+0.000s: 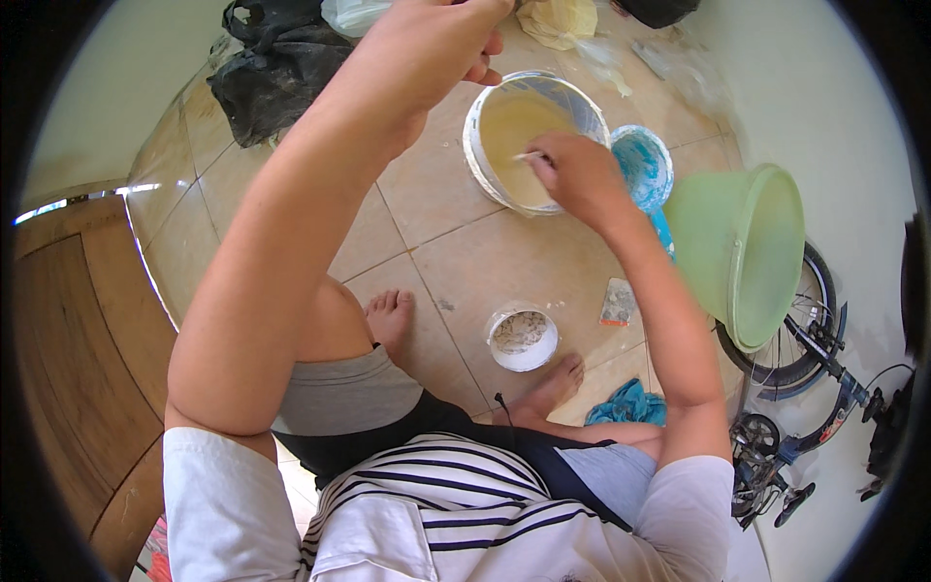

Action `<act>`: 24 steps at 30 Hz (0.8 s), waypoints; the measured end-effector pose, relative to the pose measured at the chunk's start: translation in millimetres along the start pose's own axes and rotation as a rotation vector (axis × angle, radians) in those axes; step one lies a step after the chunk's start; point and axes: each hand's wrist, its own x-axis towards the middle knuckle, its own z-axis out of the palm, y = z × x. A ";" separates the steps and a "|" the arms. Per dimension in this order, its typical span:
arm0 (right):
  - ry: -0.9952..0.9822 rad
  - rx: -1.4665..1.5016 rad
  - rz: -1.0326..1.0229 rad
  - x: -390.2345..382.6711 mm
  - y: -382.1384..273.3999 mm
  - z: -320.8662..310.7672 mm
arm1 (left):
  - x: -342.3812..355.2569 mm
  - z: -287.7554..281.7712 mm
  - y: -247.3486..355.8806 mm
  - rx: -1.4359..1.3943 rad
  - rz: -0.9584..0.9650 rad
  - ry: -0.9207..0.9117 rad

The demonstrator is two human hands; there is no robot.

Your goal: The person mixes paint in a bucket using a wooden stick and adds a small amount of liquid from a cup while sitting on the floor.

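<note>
My right hand [580, 175] is closed round a thin pale stick [528, 155], of which only a short end shows past the fingers. It is over the near right rim of a white bucket [475, 160] that holds a cream-coloured liquid [519, 121]. My left hand [448, 44] is raised at the top edge of the view, left of the bucket, with its fingers curled in. A dark bit shows at its fingers, but the frame cuts it off. Touching the bucket's right side is a blue-and-white dipper [644, 167] with a blue handle, smeared with paint.
A small white tub [524, 359] of greyish lumps stands between my feet. Near it lie a small packet [618, 302] and a blue cloth [628, 404]. At right, a green tub [718, 252] lies tipped by a bicycle [776, 388]. Black bags [276, 82] lie at far left.
</note>
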 end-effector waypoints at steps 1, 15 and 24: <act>0.018 -0.072 0.033 0.5 3.1 -5.7 | 2.0 0.6 0.9 0.012 -0.028 0.020; 0.066 0.002 -0.002 -12.6 19.2 -9.6 | -5.3 8.2 1.3 -0.015 0.038 -0.055; 0.246 0.257 0.288 -27.0 35.9 -109.3 | -7.7 12.8 3.0 0.016 0.059 -0.075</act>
